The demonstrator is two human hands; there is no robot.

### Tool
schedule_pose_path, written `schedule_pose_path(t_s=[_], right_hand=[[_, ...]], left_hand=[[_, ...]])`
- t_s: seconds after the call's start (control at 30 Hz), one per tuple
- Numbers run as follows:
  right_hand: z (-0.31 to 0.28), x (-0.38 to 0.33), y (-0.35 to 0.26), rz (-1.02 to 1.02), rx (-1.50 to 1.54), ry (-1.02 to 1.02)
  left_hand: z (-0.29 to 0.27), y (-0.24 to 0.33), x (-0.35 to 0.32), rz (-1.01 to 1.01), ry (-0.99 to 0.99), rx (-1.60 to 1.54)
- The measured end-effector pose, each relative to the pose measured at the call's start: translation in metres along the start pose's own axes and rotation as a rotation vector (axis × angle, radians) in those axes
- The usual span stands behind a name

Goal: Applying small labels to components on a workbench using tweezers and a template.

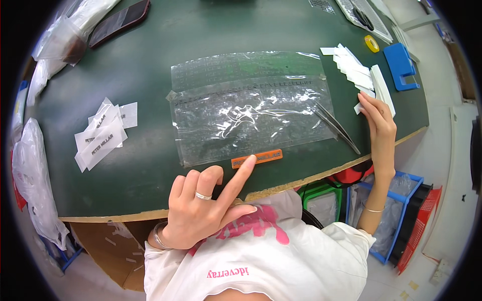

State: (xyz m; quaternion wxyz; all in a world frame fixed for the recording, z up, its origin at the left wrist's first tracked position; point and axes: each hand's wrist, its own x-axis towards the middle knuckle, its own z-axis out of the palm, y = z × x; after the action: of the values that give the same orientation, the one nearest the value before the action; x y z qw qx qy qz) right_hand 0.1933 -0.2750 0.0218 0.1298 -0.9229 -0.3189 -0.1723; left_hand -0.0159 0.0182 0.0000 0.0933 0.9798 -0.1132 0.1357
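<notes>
My left hand (201, 203) has its index finger stretched out, the tip on a small orange bar (271, 156) with raised dark lettering. Its other fingers are loosely bent and hold nothing. At the right, my right hand (380, 123) has its fingertips together on a small white strip (357, 108), beside a fanned pile of white strips (351, 65). A clear plastic sheet (211, 128) with rows of faint raised letters lies flat just beyond the orange bar. Metal tweezers (337, 128) rest across its right edge.
Several translucent printed labels (103, 135) overlap at the left. A phone (119, 22) lies at the far left, near plastic bags (35, 175). At the right are a blue tape dispenser (400, 67), a yellow tape roll (371, 43) and black scissors (362, 19). Crates (384, 220) stand below the table edge.
</notes>
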Motion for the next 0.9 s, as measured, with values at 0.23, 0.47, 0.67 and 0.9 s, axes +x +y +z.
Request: schedule_pose_path(t_s=[0.23, 0.47, 0.67, 0.9], right_hand=[[-0.007, -0.002, 0.017, -0.036, 0.145, -0.063], [0.005, 0.001, 0.009, -0.064, 0.075, 0.003], [-0.002, 0.004, -0.032, -0.099, 0.163, 0.177], [-0.001, -0.013, -0.102, -0.724, 1.092, -0.259]], left_hand=[[-0.001, 0.001, 0.001, -0.026, 0.04, -0.062], [-0.006, -0.001, -0.003, -0.062, 0.085, -0.372], [-0.011, 0.007, -0.009, 0.003, 0.064, -1.326], [-0.006, 0.021, 0.0, 0.055, -0.138, -1.373]])
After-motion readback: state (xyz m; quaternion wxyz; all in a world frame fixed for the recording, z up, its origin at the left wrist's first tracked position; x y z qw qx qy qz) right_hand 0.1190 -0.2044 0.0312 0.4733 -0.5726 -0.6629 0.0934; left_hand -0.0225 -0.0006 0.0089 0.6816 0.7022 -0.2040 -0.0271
